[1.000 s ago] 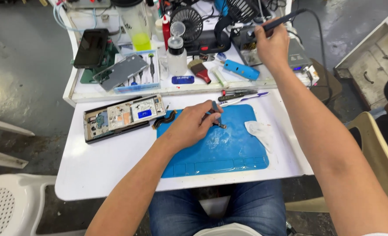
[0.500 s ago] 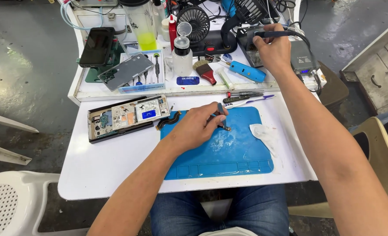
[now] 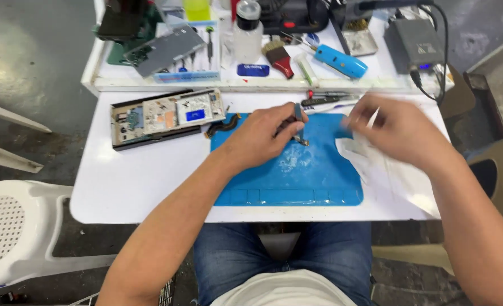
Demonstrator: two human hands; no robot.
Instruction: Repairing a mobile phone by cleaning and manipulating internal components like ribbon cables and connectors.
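Observation:
My left hand (image 3: 265, 135) rests on the blue work mat (image 3: 288, 173) and pinches tweezers (image 3: 298, 113) over a small part (image 3: 302, 140) at the mat's upper middle. My right hand (image 3: 396, 127) hovers, blurred, over the mat's right edge above a sheet of white paper (image 3: 376, 164); its fingers are spread and I cannot make out anything held in them. An opened phone (image 3: 163, 116) with bare circuit boards lies left of the mat, a dark flex cable (image 3: 223, 123) trailing from it.
On the raised shelf behind are a brush (image 3: 278, 56), a blue tool (image 3: 339, 61), a clear bottle (image 3: 246, 34), a grey phone back (image 3: 163, 50) and a grey power unit (image 3: 414, 42) with cable. White plastic chair (image 3: 19, 226) at left.
My right hand has come down from the soldering tool on the back shelf to the right side of the mat. The left hand stayed on the mat with the tweezers.

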